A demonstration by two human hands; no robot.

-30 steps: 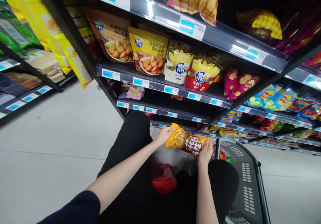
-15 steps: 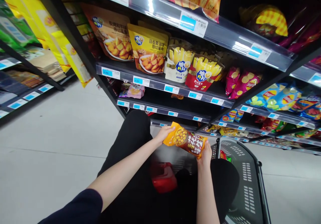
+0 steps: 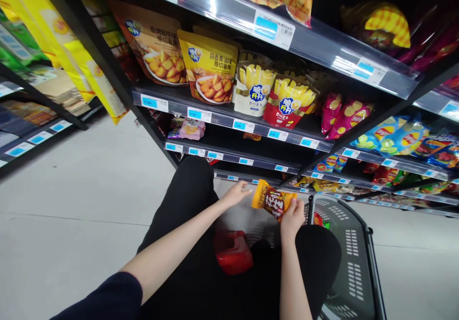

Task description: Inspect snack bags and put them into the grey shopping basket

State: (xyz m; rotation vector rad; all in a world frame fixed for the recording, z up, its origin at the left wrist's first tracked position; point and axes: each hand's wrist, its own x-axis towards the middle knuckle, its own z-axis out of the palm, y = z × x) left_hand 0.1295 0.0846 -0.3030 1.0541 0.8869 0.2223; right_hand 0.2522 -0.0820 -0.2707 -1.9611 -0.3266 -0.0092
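In the head view my right hand (image 3: pixel 292 218) grips the right end of a small orange-and-brown snack bag (image 3: pixel 273 201) with Chinese lettering, perhaps peanuts. The bag hangs in the air between my knees, in front of the lowest shelves. My left hand (image 3: pixel 235 193) is just left of the bag, apart from it, fingers stretched out and holding nothing. Close by on the right stands a grey shopping basket (image 3: pixel 353 243) with slotted sides; something red and green shows inside it. Below the bag lies a glossy red object (image 3: pixel 233 253), its kind unclear.
Dark shelves ahead carry a yellow potato-wedge pouch (image 3: pixel 209 66), a brown pouch (image 3: pixel 152 45), fry packs (image 3: pixel 285 101) and pink chip bags (image 3: pixel 346 118). Price-tag rails (image 3: pixel 201 115) jut out along the shelf fronts. Yellow packets (image 3: pixel 96 81) hang at the left above the pale floor (image 3: pixel 82 181).
My left hand has let go of the bag's left end and opened beside it. The bag is now in my right hand alone and turned a little.
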